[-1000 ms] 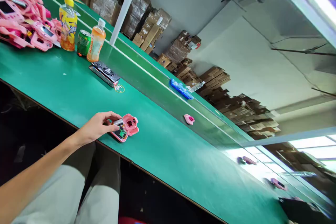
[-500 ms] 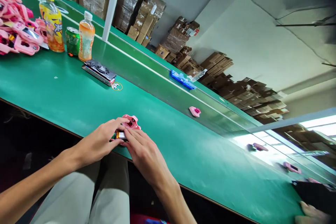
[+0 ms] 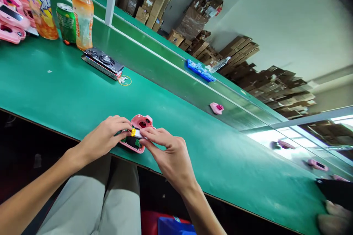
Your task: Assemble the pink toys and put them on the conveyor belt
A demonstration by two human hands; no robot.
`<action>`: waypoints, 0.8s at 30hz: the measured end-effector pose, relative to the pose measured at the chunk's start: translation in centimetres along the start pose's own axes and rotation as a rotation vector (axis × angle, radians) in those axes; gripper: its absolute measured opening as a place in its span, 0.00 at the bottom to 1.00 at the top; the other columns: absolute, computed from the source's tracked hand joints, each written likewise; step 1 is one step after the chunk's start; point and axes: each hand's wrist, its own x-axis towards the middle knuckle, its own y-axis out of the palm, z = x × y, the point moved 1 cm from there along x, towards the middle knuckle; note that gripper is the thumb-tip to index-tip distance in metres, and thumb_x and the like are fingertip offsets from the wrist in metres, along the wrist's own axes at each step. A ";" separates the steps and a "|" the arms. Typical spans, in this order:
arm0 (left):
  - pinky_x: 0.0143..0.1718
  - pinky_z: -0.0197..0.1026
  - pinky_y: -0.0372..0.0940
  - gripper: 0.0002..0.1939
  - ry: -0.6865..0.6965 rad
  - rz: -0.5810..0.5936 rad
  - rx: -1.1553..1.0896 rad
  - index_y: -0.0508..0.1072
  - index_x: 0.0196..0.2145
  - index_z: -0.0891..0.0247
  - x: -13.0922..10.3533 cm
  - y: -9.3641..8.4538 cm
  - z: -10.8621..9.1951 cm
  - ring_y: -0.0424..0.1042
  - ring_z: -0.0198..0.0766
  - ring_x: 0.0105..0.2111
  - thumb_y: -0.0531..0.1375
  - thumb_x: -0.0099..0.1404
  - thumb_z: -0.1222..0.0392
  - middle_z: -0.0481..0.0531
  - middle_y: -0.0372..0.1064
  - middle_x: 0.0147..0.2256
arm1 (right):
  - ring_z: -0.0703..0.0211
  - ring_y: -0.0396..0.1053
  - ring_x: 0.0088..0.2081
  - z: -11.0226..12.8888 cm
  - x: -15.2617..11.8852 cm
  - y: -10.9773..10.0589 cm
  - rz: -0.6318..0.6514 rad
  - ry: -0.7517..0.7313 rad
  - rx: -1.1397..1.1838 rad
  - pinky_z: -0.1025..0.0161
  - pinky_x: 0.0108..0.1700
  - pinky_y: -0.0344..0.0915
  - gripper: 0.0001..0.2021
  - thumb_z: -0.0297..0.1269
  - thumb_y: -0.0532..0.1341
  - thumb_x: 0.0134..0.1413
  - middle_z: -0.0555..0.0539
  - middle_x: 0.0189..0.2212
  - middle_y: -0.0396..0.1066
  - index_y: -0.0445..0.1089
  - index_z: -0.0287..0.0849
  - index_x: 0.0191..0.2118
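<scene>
A pink plastic casing [image 3: 137, 149] lies opened on the green table near its front edge, a green circuit board showing inside. Above the board is a small silver battery with yellow tape [image 3: 137, 133]. My right hand [image 3: 168, 150] pinches the battery's right end between thumb and fingers. From the other side, my left hand [image 3: 102, 136] reaches in with its fingertips close together at the taped end and the casing's left side. Whatever those left fingertips grip is too small to make out. The casing's other half [image 3: 143, 120] rests just behind the hands.
Bottles [image 3: 84, 18], a green can [image 3: 66, 24] and pink casings [image 3: 12, 22] stand at the back left. A dark box [image 3: 103, 62] lies nearer. Pink pieces [image 3: 216, 108] rest on the belt. Another person's hand [image 3: 335, 216] shows at the lower right.
The right hand has drawn back from over the casing and now pinches the battery, which has lifted and tilted. More of the casing and board shows. The camera view has shifted closer.
</scene>
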 end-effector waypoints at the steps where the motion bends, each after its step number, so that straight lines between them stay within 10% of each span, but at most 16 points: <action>1: 0.48 0.45 0.66 0.11 -0.011 -0.026 0.026 0.78 0.43 0.59 0.0 0.4 -0.1 0.74 0.42 0.45 0.54 0.75 0.62 0.51 0.77 0.44 | 0.58 0.76 0.39 -0.2 -0.3 0.3 -0.013 0.001 -0.013 0.58 0.43 0.74 0.15 0.30 0.66 0.60 0.53 0.40 0.81 0.79 0.58 0.48; 24: 0.42 0.49 0.64 0.15 0.083 -0.089 0.391 0.71 0.39 0.64 -0.6 1.5 -0.7 0.68 0.45 0.39 0.46 0.78 0.62 0.53 0.70 0.38 | 0.57 0.69 0.37 -0.5 -2.1 3.8 -0.003 -0.214 -0.353 0.59 0.41 0.72 0.10 0.26 0.56 0.67 0.46 0.38 0.79 0.75 0.39 0.45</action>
